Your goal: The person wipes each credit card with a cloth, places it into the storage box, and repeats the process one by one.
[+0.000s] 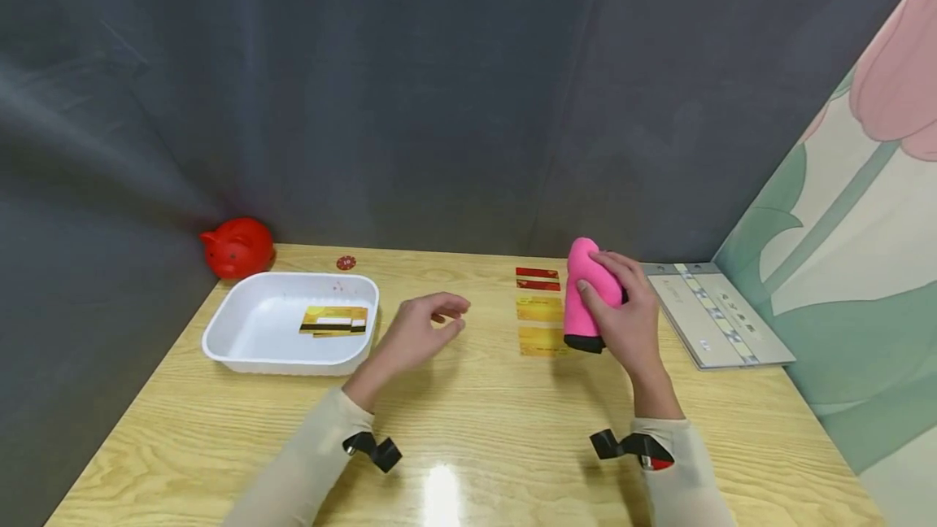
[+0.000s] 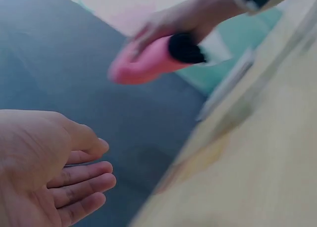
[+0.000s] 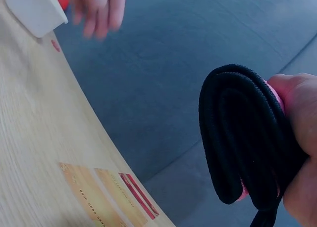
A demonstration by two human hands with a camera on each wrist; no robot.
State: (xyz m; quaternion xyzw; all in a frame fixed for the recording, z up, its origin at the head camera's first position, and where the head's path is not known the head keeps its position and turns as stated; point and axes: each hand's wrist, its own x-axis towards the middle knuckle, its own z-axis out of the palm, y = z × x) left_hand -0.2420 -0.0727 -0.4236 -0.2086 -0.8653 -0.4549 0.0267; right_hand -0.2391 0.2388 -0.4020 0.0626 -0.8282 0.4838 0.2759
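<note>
My right hand (image 1: 631, 311) grips a rolled or folded pink fabric item (image 1: 586, 291) with black trim, holding it above the table. From the right wrist view, its black end (image 3: 242, 138) shows several folded layers; I cannot tell its exact kind. Beneath and to the left of it lie gold cards (image 1: 540, 324) and a red card (image 1: 538, 279). My left hand (image 1: 420, 328) hovers with loosely bent fingers, holding nothing, between those cards and the white tray (image 1: 249, 360). Gold cards with a black stripe (image 1: 333, 320) lie inside the tray.
Behind the tray at the left stands a red piggy bank (image 1: 238, 248). A red round chip (image 1: 346, 263) lies near the table's back edge. On the right is a grey folder-like book (image 1: 713, 315) with a patterned band. Dark cloth (image 1: 439, 104) hangs behind the table.
</note>
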